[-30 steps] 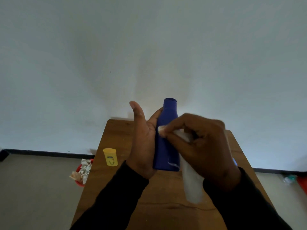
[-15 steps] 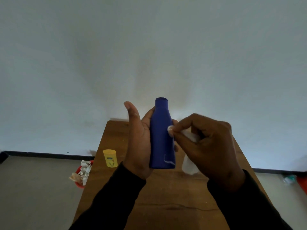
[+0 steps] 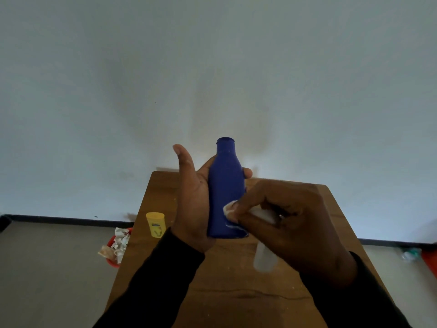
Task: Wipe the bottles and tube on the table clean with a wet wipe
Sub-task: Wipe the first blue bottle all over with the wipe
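Observation:
My left hand (image 3: pixel 194 204) holds a dark blue bottle (image 3: pixel 225 183) upright above the wooden table (image 3: pixel 165 268), fingers wrapped behind it and the thumb standing free. My right hand (image 3: pixel 290 223) pinches a white wet wipe (image 3: pixel 229 209) against the lower right side of the bottle. A loose end of the wipe hangs below that hand. A small yellow tube (image 3: pixel 155 224) stands on its cap near the table's left edge.
A red bin (image 3: pixel 115 247) with crumpled paper sits on the floor left of the table. A pale wall rises behind the table. At the far right on the floor lie a small clear bottle (image 3: pixel 409 254) and a red object (image 3: pixel 430 261).
My right hand has slid the wipe from the bottle's upper middle down to its lower part. The left hand turned and shifted the bottle slightly; the hanging end of the wipe swung.

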`<state>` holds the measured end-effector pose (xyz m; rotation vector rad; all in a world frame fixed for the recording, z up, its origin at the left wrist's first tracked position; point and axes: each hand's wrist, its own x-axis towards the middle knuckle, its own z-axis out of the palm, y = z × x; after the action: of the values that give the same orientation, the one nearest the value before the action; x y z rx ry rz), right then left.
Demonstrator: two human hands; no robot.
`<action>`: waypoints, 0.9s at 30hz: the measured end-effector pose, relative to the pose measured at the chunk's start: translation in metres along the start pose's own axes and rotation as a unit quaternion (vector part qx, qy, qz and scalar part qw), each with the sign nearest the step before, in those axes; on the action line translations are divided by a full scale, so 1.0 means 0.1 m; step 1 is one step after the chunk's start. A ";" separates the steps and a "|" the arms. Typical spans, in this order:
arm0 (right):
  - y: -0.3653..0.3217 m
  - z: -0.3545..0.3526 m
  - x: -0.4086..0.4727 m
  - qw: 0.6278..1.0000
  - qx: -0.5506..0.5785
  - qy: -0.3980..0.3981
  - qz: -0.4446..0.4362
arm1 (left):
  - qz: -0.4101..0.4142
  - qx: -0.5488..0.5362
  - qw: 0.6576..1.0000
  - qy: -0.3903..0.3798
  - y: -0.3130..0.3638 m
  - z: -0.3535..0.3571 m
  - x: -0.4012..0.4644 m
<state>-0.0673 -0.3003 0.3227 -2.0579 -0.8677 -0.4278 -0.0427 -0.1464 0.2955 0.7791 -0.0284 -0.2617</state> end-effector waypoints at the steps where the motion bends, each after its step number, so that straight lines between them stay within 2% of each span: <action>1: -0.01 0.02 0.02 1.000 0.004 0.012 0.002 | -0.004 -0.004 1.000 -0.001 0.00 0.00 0.00; 5: 0.03 -0.04 0.07 0.997 -0.019 0.075 0.025 | -0.010 -0.021 1.000 -0.006 -0.01 -0.03 0.01; 10: -0.06 0.00 -0.01 1.000 0.007 0.001 -0.005 | -0.008 -0.045 0.999 -0.010 0.02 -0.02 0.01; 14: 0.00 -0.03 0.05 0.997 -0.036 0.070 0.026 | 0.000 -0.039 0.999 -0.019 0.02 -0.02 0.02; 19: -0.10 -0.04 -0.01 1.000 0.007 0.001 0.000 | 0.006 -0.041 0.999 -0.015 0.03 -0.03 0.01; 24: -0.03 -0.05 0.05 0.997 -0.055 0.052 0.020 | 0.008 -0.042 0.999 0.001 0.03 -0.05 0.01; 27: -0.13 -0.07 -0.01 1.000 -0.016 -0.012 -0.005 | 0.015 -0.031 0.999 0.010 0.03 -0.03 -0.01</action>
<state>-0.0768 -0.3006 0.3334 -2.0924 -0.8921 -0.4263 -0.0423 -0.1421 0.2961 0.7194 -0.0124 -0.2259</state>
